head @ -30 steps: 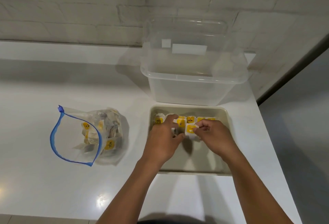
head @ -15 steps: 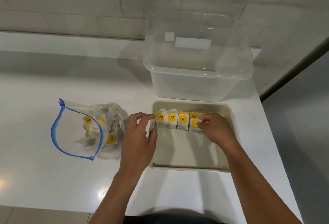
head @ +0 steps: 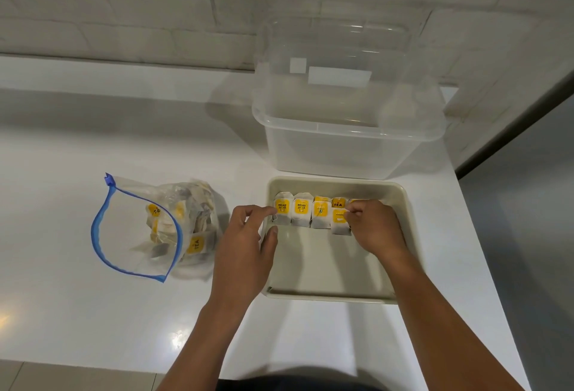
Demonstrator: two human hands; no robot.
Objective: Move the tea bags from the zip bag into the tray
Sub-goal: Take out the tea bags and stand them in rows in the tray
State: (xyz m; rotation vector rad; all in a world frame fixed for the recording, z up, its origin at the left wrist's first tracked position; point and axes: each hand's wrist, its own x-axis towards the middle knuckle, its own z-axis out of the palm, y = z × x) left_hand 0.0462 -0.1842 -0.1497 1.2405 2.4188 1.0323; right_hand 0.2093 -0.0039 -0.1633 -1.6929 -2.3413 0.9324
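Left hand (head: pixel 245 254) now off the row, fingers loosely curled, at tray (head: pixel 329 296) edge; right hand (head: pixel 375 229) fingers pinching tea bag (head: pixel 339 220).

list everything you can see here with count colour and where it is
zip bag: one, clear with a blue zip edge, lying open on the countertop left of the tray, tea bags still inside
tea bags in the tray: at least five showing, white with yellow labels, in a row along the far side
tray: one, beige, near the right end of the countertop
clear plastic bin: one, see-through, behind the tray by the wall
countertop: one, white and glossy
brick wall: white, behind the countertop
left hand: over the tray's left rim, fingers loosely curled by the leftmost tea bag
right hand: in the tray, pinching a tea bag at the right end of the row
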